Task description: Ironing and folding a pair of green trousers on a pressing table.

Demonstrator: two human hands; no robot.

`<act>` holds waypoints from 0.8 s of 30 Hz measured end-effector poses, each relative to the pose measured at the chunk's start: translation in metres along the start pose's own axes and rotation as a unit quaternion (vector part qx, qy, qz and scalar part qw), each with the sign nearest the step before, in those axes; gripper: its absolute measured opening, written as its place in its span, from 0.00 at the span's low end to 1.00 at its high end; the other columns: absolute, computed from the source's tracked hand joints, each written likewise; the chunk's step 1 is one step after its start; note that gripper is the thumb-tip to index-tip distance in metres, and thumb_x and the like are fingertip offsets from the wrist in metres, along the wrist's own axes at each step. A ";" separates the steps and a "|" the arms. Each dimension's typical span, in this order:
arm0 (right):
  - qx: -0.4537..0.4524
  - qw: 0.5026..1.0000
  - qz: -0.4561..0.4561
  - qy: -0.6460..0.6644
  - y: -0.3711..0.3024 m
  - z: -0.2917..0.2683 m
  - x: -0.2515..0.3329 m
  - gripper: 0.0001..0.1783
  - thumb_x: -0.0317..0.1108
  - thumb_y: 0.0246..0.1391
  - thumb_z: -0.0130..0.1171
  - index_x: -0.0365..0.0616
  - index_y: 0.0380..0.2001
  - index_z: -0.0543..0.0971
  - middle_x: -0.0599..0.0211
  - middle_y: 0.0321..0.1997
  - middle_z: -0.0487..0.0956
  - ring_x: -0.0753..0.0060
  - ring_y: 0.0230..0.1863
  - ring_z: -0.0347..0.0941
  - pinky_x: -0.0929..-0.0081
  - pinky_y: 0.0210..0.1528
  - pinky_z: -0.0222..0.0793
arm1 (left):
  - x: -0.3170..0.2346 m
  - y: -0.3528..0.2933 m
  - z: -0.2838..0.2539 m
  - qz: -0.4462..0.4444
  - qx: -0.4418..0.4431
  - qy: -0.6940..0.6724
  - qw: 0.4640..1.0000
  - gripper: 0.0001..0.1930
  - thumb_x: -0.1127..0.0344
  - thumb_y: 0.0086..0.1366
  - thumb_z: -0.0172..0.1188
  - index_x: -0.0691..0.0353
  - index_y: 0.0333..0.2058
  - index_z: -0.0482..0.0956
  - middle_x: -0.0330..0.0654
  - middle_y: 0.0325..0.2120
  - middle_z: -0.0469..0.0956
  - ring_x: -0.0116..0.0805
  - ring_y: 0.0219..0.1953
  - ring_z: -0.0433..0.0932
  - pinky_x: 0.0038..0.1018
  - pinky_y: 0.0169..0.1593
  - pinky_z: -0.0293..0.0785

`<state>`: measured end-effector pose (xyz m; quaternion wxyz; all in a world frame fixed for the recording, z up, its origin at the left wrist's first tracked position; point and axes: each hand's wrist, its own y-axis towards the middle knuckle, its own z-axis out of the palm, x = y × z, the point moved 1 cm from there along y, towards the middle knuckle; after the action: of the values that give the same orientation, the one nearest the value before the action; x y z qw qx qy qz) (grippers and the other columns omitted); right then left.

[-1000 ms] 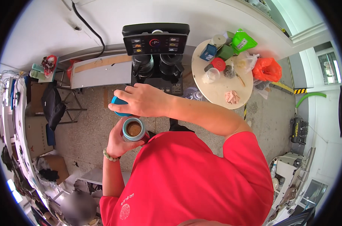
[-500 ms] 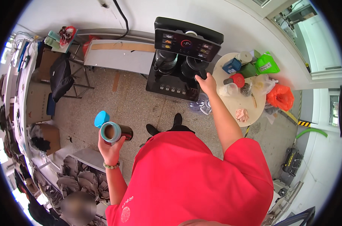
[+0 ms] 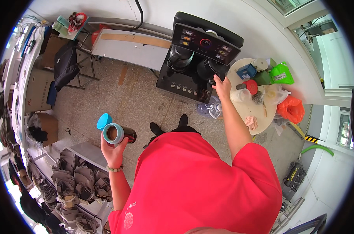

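Flask (image 3: 124, 133) shiny, metallic-looking; dispenser (image 3: 202, 45) smooth, glossy black; shirt (image 3: 204, 183) matt red cloth.

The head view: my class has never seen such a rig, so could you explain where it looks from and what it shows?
No robot here: these are a person's two bare hands, seen by a fisheye camera worn on the head, looking down; its lens bends straight edges. The left hand holds a flask, its open mouth showing something brown inside. A blue lid is beside the mouth; what holds it is hidden. The right hand is at the near side of a dark kettle on a black appliance, where a glass kettle also stands; its grip is unclear. The round table at the right bears a blue box, a red-topped container and a pink cloth.
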<state>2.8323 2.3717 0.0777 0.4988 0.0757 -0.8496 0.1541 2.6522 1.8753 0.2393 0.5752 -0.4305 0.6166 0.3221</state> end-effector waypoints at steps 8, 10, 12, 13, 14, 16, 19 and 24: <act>0.031 0.999 -0.003 -0.024 -0.065 -0.052 0.008 0.20 0.42 0.61 0.69 0.32 0.37 0.80 0.61 0.34 0.84 0.73 0.28 0.82 0.74 0.27 0.82 | 0.010 0.020 -0.001 0.010 0.023 -0.002 1.000 0.37 0.80 0.52 0.76 0.65 0.61 0.70 0.40 0.54 0.78 0.31 0.58 0.77 0.32 0.63 0.73; 0.046 0.998 -0.013 -0.048 -0.086 -0.063 0.014 0.19 0.42 0.61 0.69 0.32 0.37 0.80 0.62 0.34 0.83 0.73 0.28 0.82 0.74 0.27 0.82 | 0.014 0.027 -0.001 0.022 0.042 0.019 0.999 0.38 0.80 0.53 0.76 0.65 0.62 0.70 0.42 0.57 0.78 0.32 0.59 0.77 0.33 0.64 0.72; 0.071 0.990 -0.055 -0.105 -0.107 -0.075 0.029 0.19 0.42 0.61 0.69 0.33 0.37 0.80 0.64 0.33 0.83 0.75 0.28 0.81 0.75 0.28 0.80 | 0.015 0.034 0.004 0.031 0.039 0.035 0.998 0.38 0.78 0.52 0.78 0.64 0.62 0.71 0.42 0.56 0.78 0.33 0.58 0.77 0.33 0.63 0.73; 0.076 0.989 -0.056 -0.110 -0.118 -0.081 0.041 0.19 0.42 0.61 0.69 0.33 0.37 0.80 0.64 0.33 0.83 0.75 0.28 0.81 0.75 0.28 0.80 | 0.013 0.039 0.007 0.042 0.042 0.054 0.997 0.38 0.77 0.50 0.79 0.64 0.61 0.72 0.41 0.55 0.79 0.33 0.58 0.78 0.32 0.63 0.73; 0.096 0.982 -0.091 -0.134 -0.127 -0.085 0.056 0.18 0.41 0.61 0.70 0.33 0.37 0.80 0.64 0.32 0.83 0.76 0.28 0.81 0.76 0.28 0.78 | 0.012 0.043 0.009 0.053 0.044 0.073 0.995 0.39 0.75 0.49 0.80 0.63 0.60 0.73 0.41 0.54 0.79 0.33 0.57 0.78 0.32 0.62 0.74; 0.147 0.958 -0.163 -0.187 -0.143 -0.086 0.091 0.17 0.40 0.60 0.70 0.33 0.37 0.80 0.65 0.31 0.83 0.78 0.28 0.79 0.76 0.29 0.76 | 0.015 0.049 0.010 0.058 0.040 0.085 0.994 0.39 0.74 0.49 0.81 0.63 0.60 0.73 0.41 0.54 0.79 0.34 0.57 0.79 0.33 0.62 0.74; 0.197 0.937 -0.186 -0.221 -0.177 -0.093 0.153 0.16 0.37 0.58 0.71 0.34 0.37 0.80 0.64 0.29 0.82 0.77 0.28 0.78 0.75 0.31 0.74 | 0.005 0.060 0.015 0.094 0.057 0.115 0.987 0.39 0.72 0.47 0.82 0.62 0.60 0.74 0.42 0.54 0.80 0.36 0.57 0.79 0.34 0.62 0.74; 0.288 0.886 -0.276 -0.236 -0.210 -0.067 0.229 0.14 0.32 0.52 0.73 0.36 0.37 0.80 0.60 0.28 0.80 0.70 0.29 0.77 0.71 0.34 0.71 | -0.007 0.069 0.016 0.145 0.057 0.120 0.980 0.38 0.69 0.47 0.82 0.59 0.58 0.76 0.44 0.53 0.80 0.42 0.56 0.80 0.35 0.60 0.76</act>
<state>2.8337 2.2027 0.3467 0.2619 0.4815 -0.8054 0.2255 2.5968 1.9196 0.2375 0.4676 -0.3384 0.7544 0.3125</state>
